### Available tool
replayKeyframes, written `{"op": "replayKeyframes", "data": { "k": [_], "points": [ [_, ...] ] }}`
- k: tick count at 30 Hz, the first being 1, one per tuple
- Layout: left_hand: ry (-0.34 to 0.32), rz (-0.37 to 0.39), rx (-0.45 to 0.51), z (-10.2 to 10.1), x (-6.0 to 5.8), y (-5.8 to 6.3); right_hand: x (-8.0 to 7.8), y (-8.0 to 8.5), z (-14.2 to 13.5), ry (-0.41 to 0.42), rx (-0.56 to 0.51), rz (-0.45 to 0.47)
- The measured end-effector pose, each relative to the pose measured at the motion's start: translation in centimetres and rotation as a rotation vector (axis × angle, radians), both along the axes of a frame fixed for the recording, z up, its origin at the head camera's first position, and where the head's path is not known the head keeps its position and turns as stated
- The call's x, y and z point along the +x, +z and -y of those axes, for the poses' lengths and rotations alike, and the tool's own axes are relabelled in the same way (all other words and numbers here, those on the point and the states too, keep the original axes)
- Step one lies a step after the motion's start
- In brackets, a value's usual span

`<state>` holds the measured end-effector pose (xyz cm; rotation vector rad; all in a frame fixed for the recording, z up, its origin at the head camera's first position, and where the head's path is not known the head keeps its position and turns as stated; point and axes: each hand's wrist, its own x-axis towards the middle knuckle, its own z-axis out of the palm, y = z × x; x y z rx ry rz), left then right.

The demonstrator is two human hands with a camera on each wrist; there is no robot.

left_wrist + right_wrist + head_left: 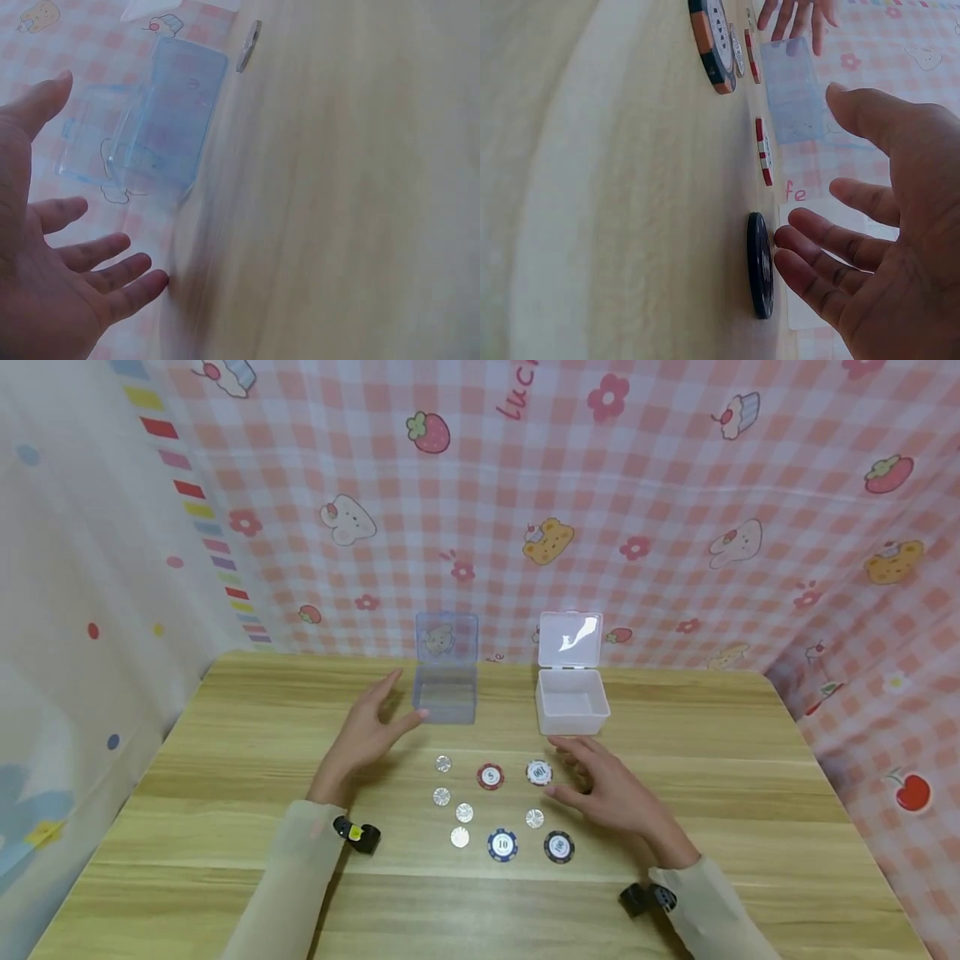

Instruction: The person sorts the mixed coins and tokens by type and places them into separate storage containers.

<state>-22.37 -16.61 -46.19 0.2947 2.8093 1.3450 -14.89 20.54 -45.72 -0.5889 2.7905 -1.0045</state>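
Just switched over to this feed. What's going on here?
A person has both hands over a wooden table, holding nothing. The left hand is beside the clear blue box; the right hand is in front of the white box, its thumb near the white chip. Both boxes have their lids up. Red, blue and black chips and five small silver discs also lie loose on the table.

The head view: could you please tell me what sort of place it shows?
Probably a small curtained-off indoor workspace: a wooden table stands before hanging pink checked cloth, with white dotted fabric along the left side.
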Motion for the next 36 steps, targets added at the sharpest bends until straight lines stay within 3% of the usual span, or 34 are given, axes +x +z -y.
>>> {"op": "replayKeyframes", "data": {
  "k": [7, 14, 21, 31, 36],
  "points": [
    [-0.019, -0.007, 0.022, -0.7, -0.8, 0.0, -0.4, 0.0, 0.5, -0.001, -0.009, 0.022],
    [-0.044, -0.005, 0.11, -1.1, -1.5, -0.2, -0.9, -0.4, 1.0, -0.018, 0.015, 0.052],
    [-0.059, 0.034, 0.161, -1.5, -1.8, -0.1, -1.2, -0.6, 1.5, -0.031, 0.005, 0.064],
    [-0.112, 0.016, 0.247, -1.9, -2.5, -0.3, -1.7, -1.1, 1.9, -0.067, -0.004, 0.053],
    [-0.115, 0.022, 0.247, -2.2, -2.5, -0.4, -1.7, -1.4, 1.7, -0.078, -0.005, 0.059]
  ]
}}
